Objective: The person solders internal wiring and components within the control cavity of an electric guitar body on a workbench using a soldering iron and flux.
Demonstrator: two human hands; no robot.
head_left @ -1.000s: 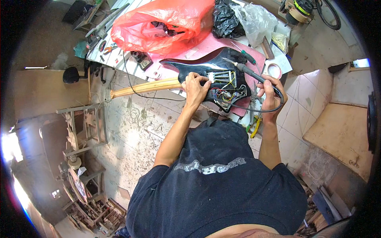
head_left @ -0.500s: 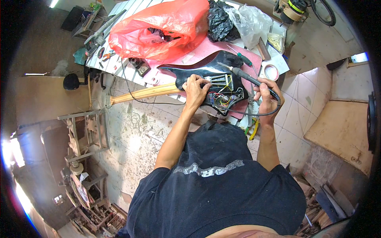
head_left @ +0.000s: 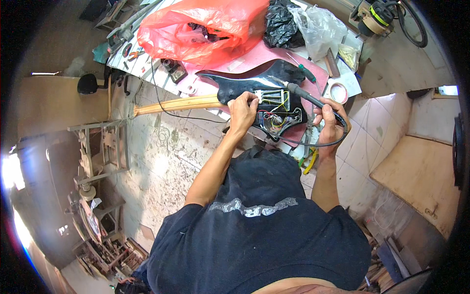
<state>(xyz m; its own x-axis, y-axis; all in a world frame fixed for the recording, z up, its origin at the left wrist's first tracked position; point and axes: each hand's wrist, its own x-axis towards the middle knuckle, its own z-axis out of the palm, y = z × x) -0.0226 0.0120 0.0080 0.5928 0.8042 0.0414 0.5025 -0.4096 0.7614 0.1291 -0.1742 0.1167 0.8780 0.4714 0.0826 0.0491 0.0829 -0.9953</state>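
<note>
A black electric guitar (head_left: 235,91) lies back up on the pink sheet, its pale wooden neck (head_left: 176,107) reaching left past the table edge. Its back is uncovered, showing the tremolo springs (head_left: 272,97) and a cavity with loose coloured wires (head_left: 279,119). My left hand (head_left: 242,112) rests at the springs' left end, thumb and fingertips pinched together; what they hold is too small to make out. My right hand (head_left: 333,121) grips a soldering iron (head_left: 304,93) like a pen. Its tip points left above the body, just beyond the springs, and its cord loops below the hand.
Beyond the guitar lie a red plastic bag (head_left: 196,34), a black bag (head_left: 281,27) and a clear bag (head_left: 320,29). A green-handled screwdriver (head_left: 307,73), a tape roll (head_left: 338,92) and a wooden block (head_left: 331,63) sit at right. Yellow-handled pliers (head_left: 310,162) are by the near edge.
The whole view has shifted slightly. Both hands keep nearly the same places at the guitar, with the left fingertips still pinched and the iron still held over the body.
</note>
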